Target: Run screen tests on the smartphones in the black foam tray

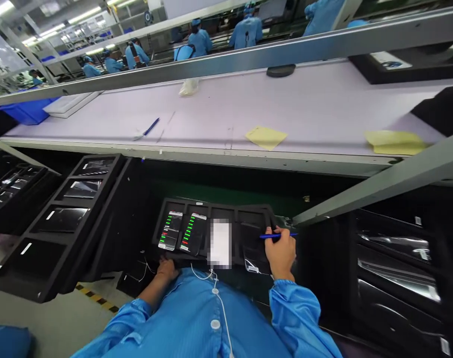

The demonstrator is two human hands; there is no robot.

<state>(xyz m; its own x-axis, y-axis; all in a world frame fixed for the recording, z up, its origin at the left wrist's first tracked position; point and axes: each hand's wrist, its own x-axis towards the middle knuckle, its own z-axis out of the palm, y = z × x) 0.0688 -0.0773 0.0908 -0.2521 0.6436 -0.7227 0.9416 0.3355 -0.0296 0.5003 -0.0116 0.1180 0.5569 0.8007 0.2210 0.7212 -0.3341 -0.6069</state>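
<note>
A black compartment tray [203,209] lies before me, close against my body. Two phones with lit screens, the leftmost phone [171,230] and the second phone [193,233], show green and red lines of text. Beside them a white, blurred-out screen [221,243] has a white cable [212,273] at its lower end. A dark phone [253,256] fills the right compartment. My right hand [282,252] is closed around a blue pen [268,236] at the tray's right edge. My left hand [167,270] grips the near left corner of the tray, its fingertips partly hidden.
Trays of dark phones stand at left [72,219] and right [398,268]. Above runs a pale shelf [211,114] bearing another pen [151,126] and yellow paper notes [266,137]. A slanted metal post [379,184] rises at right. Co-workers in blue [246,32] sit beyond.
</note>
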